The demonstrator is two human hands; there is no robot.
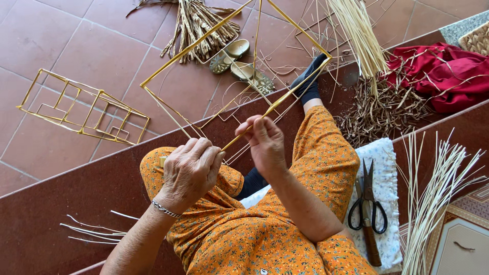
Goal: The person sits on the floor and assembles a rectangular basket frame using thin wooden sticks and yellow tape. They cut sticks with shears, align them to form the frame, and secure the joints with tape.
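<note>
Wire frame (pixel 204 40), thin and yellow, stands tilted over my lap, one bar running down between my two hands. My left hand (pixel 189 173) has its grip curled tight around the bar's lower end; my right hand (pixel 265 145), just beside it, pinches the same bar a little higher. Left of the frame, a second yellow frame (pixel 84 109) lies flat on the floor tiles. Right of it, black-handled scissors (pixel 368 203) rest on a white cushion (pixel 382 153), with pale reed strips (pixel 433 198) beyond them and a red cloth (pixel 448 74) above. I see two sandals (pixel 239 63) behind the frame's wires, partly hidden. Its top corner is cut off.
</note>
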